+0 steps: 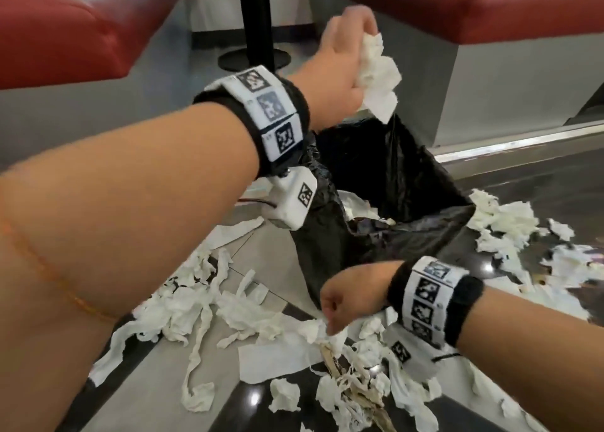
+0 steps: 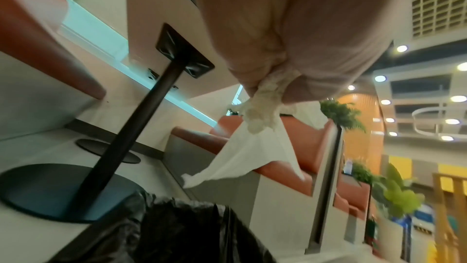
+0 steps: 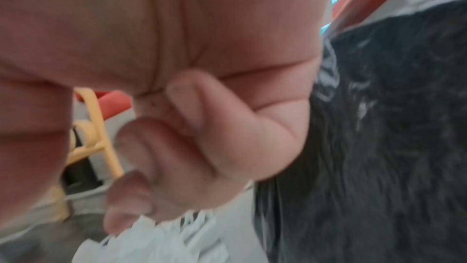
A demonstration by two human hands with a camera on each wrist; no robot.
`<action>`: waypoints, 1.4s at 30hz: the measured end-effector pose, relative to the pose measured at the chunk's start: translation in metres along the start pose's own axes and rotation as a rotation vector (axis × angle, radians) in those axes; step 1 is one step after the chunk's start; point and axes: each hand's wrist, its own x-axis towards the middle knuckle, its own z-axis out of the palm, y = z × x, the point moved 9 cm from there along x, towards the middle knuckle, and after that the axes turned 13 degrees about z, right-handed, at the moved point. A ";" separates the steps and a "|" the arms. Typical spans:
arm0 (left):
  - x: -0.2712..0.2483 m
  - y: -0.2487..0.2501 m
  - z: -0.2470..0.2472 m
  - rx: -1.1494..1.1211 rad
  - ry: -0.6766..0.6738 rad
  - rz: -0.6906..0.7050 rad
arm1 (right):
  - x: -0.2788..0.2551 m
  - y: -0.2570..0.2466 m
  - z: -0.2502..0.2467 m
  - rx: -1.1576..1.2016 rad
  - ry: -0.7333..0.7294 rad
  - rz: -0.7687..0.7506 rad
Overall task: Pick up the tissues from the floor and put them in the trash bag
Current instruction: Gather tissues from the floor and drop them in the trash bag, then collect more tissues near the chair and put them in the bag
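Head view: your left hand (image 1: 340, 69) clutches a tissue wad (image 1: 379, 72) above the trash bag (image 1: 408, 183) mouth.
Left wrist: fingers curled tight round it; lower before letting go, bag directly beneath. Right wrist: your right hand (image 3: 202, 137) curled, blurred; whether it pinches the floor tissues (image 3: 156, 241) below, can't tell.

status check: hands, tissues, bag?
Left hand grips tissue wad above open trash bag. Right hand curled low by bag; grip unclear. Many tissues on floor. Nothing blocking.
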 end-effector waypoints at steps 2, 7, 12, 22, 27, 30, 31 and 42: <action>0.008 0.004 0.041 -0.025 -0.094 -0.036 | 0.008 -0.007 0.018 -0.020 -0.057 -0.003; -0.038 -0.033 0.132 0.094 -0.674 -0.250 | 0.019 -0.023 0.031 -0.020 -0.108 -0.044; -0.118 -0.091 0.081 0.189 -0.801 -0.301 | 0.041 -0.032 0.033 0.007 -0.084 -0.043; -0.459 -0.227 0.032 0.219 -1.021 -0.809 | 0.092 -0.072 0.055 -0.126 -0.096 0.001; -0.535 -0.225 0.088 0.081 -0.842 -0.881 | 0.101 -0.098 0.041 -0.183 0.007 -0.039; -0.535 -0.230 0.098 0.086 -0.778 -0.828 | 0.088 -0.109 -0.013 -0.136 0.277 -0.093; -0.533 -0.234 0.096 0.088 -0.759 -0.826 | 0.083 -0.109 -0.035 -0.071 0.354 -0.096; -0.507 -0.266 0.054 0.126 -0.653 -0.800 | 0.124 -0.087 -0.126 0.209 0.595 0.152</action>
